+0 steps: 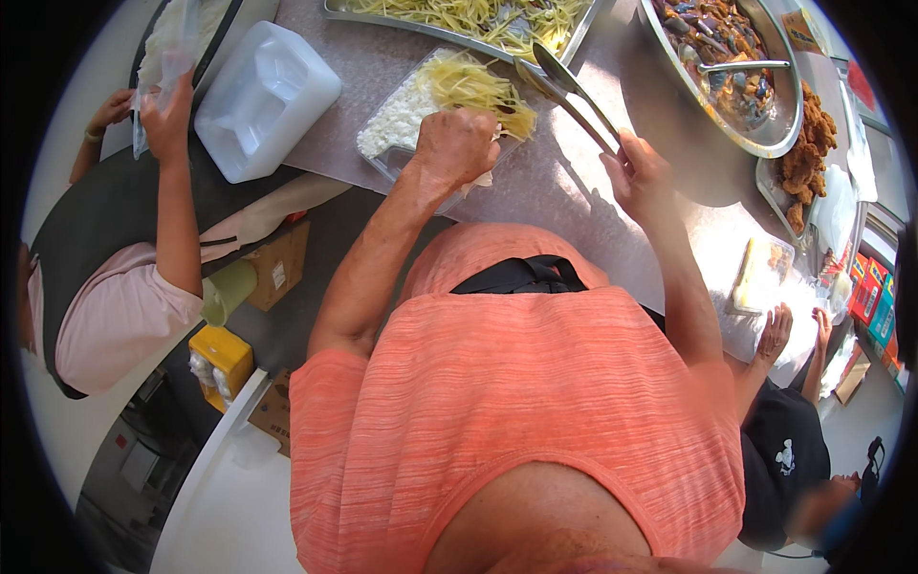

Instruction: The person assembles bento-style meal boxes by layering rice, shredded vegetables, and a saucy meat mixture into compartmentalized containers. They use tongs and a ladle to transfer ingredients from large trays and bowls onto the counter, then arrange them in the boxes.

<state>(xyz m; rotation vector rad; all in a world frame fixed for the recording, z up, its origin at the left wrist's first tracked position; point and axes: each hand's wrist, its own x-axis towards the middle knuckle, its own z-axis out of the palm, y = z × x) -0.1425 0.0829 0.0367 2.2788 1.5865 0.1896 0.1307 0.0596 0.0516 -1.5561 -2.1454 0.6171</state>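
In front of me lies a clear plastic meal box (390, 165) with white rice (394, 129) on its left and pale shredded potato (475, 86) on its right. My left hand (457, 145) is closed over the box's near right part; a whitish scrap shows below the fingers, but what they grip is hidden. Metal tongs (550, 62) are in my right hand (639, 172), their ends just right of the shredded potato. Beyond the box stands a metal tray (459, 40) full of more shredded potato.
A white plastic tub (304, 81) stands left, beside a co-worker's hands (164, 120) holding a clear bag. At right are a metal basin (798, 115) of eggplant-like stew with a spoon, fried pieces (813, 143), a filled box (762, 275) and another person's hands (776, 332).
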